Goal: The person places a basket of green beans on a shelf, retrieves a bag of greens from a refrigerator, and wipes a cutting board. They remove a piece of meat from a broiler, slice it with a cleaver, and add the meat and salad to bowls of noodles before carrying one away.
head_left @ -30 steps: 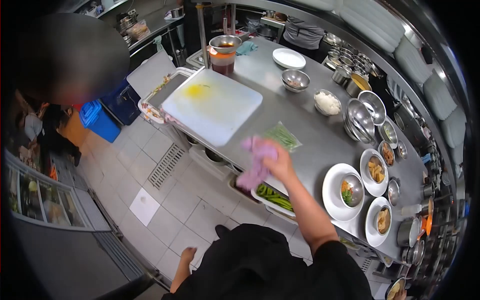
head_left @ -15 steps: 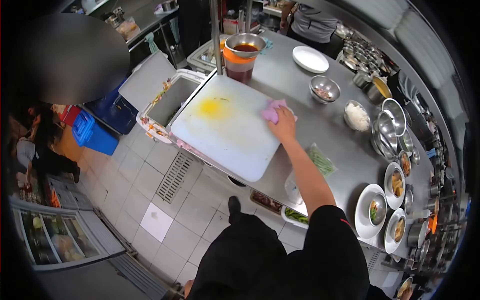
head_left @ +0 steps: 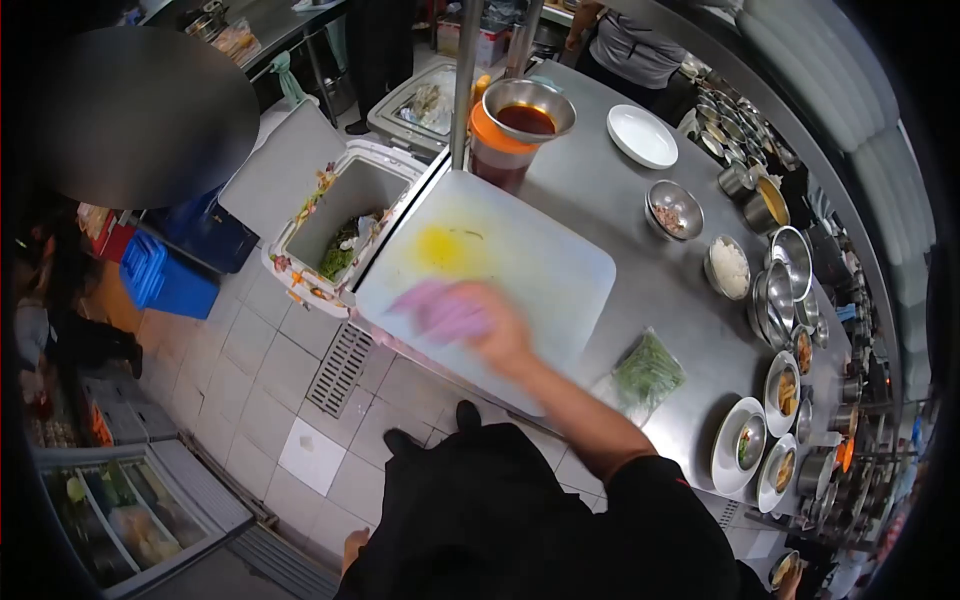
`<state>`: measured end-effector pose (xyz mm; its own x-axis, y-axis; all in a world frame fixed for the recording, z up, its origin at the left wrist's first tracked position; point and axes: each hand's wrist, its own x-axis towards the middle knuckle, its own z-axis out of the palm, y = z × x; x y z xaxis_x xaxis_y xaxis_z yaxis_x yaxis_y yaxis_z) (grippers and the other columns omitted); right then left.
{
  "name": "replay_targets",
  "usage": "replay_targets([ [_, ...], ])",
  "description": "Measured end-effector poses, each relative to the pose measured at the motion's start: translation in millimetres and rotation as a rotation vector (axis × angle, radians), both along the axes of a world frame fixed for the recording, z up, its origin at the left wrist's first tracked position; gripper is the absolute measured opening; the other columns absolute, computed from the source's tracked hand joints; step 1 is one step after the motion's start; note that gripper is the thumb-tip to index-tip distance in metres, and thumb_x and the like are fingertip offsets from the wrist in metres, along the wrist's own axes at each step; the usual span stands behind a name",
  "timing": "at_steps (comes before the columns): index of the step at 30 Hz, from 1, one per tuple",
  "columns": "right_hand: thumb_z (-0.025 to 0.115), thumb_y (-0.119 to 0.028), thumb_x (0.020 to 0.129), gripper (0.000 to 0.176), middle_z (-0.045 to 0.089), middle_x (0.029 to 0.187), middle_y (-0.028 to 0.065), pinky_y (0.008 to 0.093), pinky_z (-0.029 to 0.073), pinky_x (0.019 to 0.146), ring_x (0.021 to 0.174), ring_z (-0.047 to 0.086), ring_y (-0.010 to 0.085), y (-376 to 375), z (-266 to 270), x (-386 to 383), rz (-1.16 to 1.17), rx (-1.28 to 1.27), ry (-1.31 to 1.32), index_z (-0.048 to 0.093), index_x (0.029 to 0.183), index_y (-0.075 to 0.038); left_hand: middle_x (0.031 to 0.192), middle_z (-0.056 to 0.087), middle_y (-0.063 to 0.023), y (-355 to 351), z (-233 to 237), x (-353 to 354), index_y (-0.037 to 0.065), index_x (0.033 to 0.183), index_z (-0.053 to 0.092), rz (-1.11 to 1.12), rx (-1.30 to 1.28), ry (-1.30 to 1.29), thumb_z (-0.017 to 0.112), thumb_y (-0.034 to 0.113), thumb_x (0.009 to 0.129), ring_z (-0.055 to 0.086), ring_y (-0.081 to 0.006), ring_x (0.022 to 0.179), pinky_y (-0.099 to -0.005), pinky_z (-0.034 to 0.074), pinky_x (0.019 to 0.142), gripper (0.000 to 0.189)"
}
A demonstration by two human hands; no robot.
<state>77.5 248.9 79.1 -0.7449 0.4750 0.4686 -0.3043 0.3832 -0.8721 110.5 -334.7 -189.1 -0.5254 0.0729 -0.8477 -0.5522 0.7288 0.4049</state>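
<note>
My right hand (head_left: pixel 490 325), smeared by motion, is closed on a pinkish-purple cloth (head_left: pixel 438 312) over the near left part of a white cutting board (head_left: pixel 560 270). A yellow stain (head_left: pixel 440 248) marks the board's far left part, just beyond the cloth. Low at my left side, only a bit of my left hand (head_left: pixel 355 543) shows beside my black clothing; its fingers cannot be made out. Left of the board stands an opened bin (head_left: pixel 385 190) with green scraps inside and food bits along its rim.
Behind the board, a metal bowl (head_left: pixel 553 98) of dark red liquid sits on an orange-rimmed container (head_left: pixel 500 160). A bag of green vegetables (head_left: pixel 648 372), a white plate (head_left: pixel 642 137) and a bowl of white food (head_left: pixel 727 268) are on the steel counter (head_left: pixel 600 210). A person (head_left: pixel 635 50) stands beyond.
My right hand has swept the cloth from the board's right edge to its near left part. The view has shifted, and more of the bin's inside shows.
</note>
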Motion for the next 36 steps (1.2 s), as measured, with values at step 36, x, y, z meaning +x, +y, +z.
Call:
replay_targets([
  [36,0.067,-0.004,0.063,0.038,0.064,0.099,0.0110,0.0394,0.043,0.087,0.097,0.057,0.0300,-143.6,-37.6,-177.8,-0.016,0.181,-0.309,0.067,0.100,-0.012,0.092,0.062,-0.0149,135.1,-16.6,-444.1,0.002,0.112,0.051,-0.885,-0.085,-0.092,0.054,0.037,0.089,0.065,-0.0269,0.068,-0.0425,0.053,0.052,0.042],
])
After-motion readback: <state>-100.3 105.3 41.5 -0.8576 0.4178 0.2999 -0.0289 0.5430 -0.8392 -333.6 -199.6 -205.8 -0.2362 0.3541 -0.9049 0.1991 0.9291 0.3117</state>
